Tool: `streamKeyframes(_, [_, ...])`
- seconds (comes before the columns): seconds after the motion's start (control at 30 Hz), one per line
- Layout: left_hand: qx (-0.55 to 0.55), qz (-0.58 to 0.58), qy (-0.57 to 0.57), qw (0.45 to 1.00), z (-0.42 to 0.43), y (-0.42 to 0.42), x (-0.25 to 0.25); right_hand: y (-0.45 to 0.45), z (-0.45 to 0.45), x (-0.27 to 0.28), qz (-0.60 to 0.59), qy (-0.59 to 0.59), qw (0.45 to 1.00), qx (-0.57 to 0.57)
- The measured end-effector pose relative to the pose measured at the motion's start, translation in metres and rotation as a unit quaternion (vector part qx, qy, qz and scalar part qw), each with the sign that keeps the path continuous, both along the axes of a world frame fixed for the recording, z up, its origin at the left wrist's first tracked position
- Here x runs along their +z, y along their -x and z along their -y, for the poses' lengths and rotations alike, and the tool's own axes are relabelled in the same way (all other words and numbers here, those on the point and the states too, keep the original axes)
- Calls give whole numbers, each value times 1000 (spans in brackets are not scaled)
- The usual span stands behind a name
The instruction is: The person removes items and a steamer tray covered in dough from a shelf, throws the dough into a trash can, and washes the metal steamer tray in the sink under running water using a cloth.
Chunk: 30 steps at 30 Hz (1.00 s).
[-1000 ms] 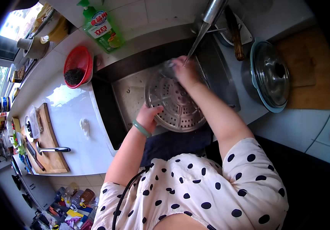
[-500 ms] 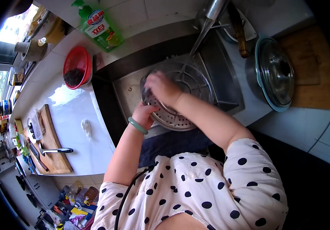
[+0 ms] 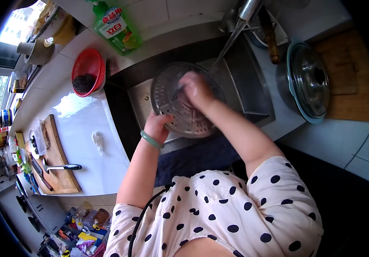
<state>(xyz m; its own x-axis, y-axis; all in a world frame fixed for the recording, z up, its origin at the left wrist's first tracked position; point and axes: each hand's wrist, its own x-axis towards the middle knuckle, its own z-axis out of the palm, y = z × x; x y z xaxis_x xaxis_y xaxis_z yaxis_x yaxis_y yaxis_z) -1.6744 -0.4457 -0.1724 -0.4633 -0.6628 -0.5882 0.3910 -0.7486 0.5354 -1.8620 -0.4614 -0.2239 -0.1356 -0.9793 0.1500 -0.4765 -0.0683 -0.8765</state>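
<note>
Over the sink (image 3: 139,92) is a round metal steamer plate (image 3: 165,96) with many holes, tilted and slightly blurred. My left hand (image 3: 158,125), with a green bangle at its wrist, grips the plate's near left rim, thumb on top. On the upper face of the plate lies my right hand (image 3: 196,91), its fingers curled and smeared by motion; whether something is under them is hidden. Water runs from the faucet (image 3: 248,10) into the sink, just beyond the plate's right edge.
A red basket (image 3: 91,64) and a green soap bottle (image 3: 118,30) stand behind and left of the sink. On the right is a lidded pot (image 3: 306,81). A cutting board (image 3: 62,171) with a ladle and knife lies at the left.
The plate has shifted left and away from me, out of the water stream. My right hand has swept across it, left and then back right. My left hand keeps its hold.
</note>
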Motion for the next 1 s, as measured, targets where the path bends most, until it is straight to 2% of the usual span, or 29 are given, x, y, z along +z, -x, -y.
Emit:
streamKeyframes(0.03, [19,6,-7,1000,2,-3,-4,-21,-14,-1,-96,138,985,41])
streamKeyframes(0.1, [42,-8,2,999,3,-9,-4,-40,-40,38,-87,140,981,101])
streamKeyframes(0.13, [45,-11,3,999,1,-11,0,-25,-37,30,-131,139,976,102])
streamKeyframes(0.17, [46,-13,2,999,-3,-15,4,-3,-26,10,-25,-21,995,91])
streamKeyframes(0.2, [32,-18,11,999,-4,-17,7,20,-24,-7,-77,-13,997,-14])
streamKeyframes(0.23, [35,-11,5,999,-5,-17,6,29,-21,-1,-129,-4,984,-119])
streamKeyframes(0.27, [36,-4,-2,999,-7,-15,5,28,-21,3,-131,8,982,-133])
streamKeyframes(0.3, [38,3,-9,999,-9,-13,3,12,-26,5,-74,-21,991,-114])
streamKeyframes(0.37, [31,4,3,999,-9,-10,-5,-27,-30,-1,-31,-13,998,52])
streamKeyframes(0.43, [31,-4,11,999,-8,-16,-16,-55,-48,37,-58,170,981,78])
streamKeyframes(0.47, [24,-11,18,999,-8,-19,-15,-44,-42,23,-97,180,975,87])
streamKeyframes(0.5, [27,-12,17,999,-11,-21,-10,-21,-37,12,-120,125,981,82])
streamKeyframes(0.53, [32,-14,20,999,-11,-21,-2,2,-38,14,38,-55,998,-21])
streamKeyframes(0.57, [37,-18,25,999,-10,-22,2,29,-39,-11,58,-38,990,-124])
streamKeyframes(0.6, [38,-13,27,999,-13,-24,3,53,-43,-26,-51,-43,982,-178])
streamKeyframes(0.63, [41,-26,23,999,-13,-23,1,60,-41,-23,111,-103,966,-210])
streamKeyframes(0.7, [45,-51,7,998,-19,-21,-4,66,-51,-18,227,-145,939,-215])
streamKeyframes(0.8, [32,-61,-17,997,-20,-23,-11,75,-55,-2,385,-243,860,-228])
streamKeyframes(0.83, [27,-67,-36,997,-20,-25,-13,78,-56,3,385,-234,866,-219])
streamKeyframes(0.87, [-3,-86,-43,995,-17,-25,6,83,-56,7,384,-224,870,-211])
streamKeyframes(0.9, [-39,-102,-34,993,-12,-35,-10,89,-56,11,384,-214,875,-203])
streamKeyframes(1.0, [-84,-84,-37,992,14,-37,-10,99,-49,32,330,-210,911,-133])
